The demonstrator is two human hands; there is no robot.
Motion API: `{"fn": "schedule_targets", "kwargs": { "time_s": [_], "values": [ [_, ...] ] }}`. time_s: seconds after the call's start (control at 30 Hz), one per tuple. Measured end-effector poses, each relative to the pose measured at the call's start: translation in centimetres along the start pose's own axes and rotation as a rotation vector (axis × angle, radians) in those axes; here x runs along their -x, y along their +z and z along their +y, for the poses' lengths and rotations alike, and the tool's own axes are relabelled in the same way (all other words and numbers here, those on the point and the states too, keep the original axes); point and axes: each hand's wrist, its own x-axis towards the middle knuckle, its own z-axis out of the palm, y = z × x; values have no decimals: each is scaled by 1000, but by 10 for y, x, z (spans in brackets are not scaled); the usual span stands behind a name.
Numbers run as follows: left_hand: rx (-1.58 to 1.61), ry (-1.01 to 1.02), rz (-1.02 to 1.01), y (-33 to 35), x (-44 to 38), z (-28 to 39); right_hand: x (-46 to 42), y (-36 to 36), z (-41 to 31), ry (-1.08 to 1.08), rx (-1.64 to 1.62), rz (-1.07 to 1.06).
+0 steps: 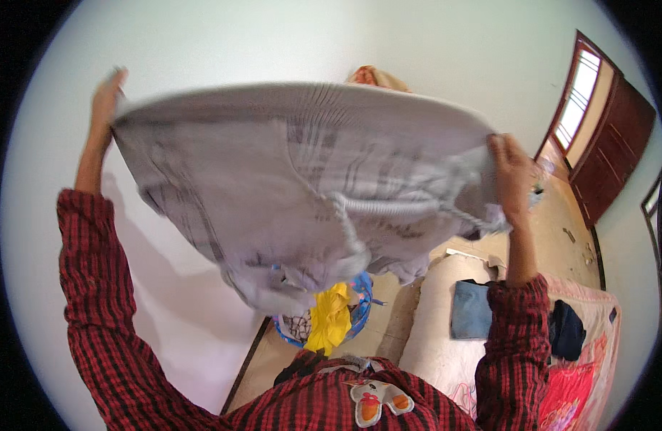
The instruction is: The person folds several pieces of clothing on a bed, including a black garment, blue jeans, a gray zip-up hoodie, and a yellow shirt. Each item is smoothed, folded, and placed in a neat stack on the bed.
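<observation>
A grey garment [245, 172] with a dark printed pattern and a pale drawcord is spread in the air before me, blurred by motion. My left hand [109, 99] grips its upper left corner, raised high beside the white wall. At the opposite end, my right hand [511, 167] holds the other upper corner. The cloth sags between both hands, its lower edge hanging loose and crumpled. Below it, a yellow cloth [331, 318] lies in a blue patterned laundry basket [361, 310] with other fabrics. Which part of the garment is uppermost I cannot tell.
On my right, folded blue denim [468, 310] lies on a pale padded surface [436, 307]. Beyond my right sleeve are a dark folded cloth [568, 329] and a red cloth [568, 396]. A brown door [614, 145] stands at the far right. The white wall [201, 43] rises ahead and left.
</observation>
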Motion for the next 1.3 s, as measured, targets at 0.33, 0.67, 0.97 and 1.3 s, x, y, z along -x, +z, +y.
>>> {"fn": "schedule_targets", "kwargs": {
  "time_s": [0.33,0.67,0.97,1.3],
  "values": [
    [626,140,-1132,127,230,239,52,76,-106,-116,-305,-552],
    [744,-187,-1188,129,256,242,118,69,-50,228,-596,-712],
    [701,-365,-958,113,231,212,277,15,72,666,-462,-710],
    [526,-765,-1168,159,274,36,223,75,23,1060,-1093,-205]
  ]
}}
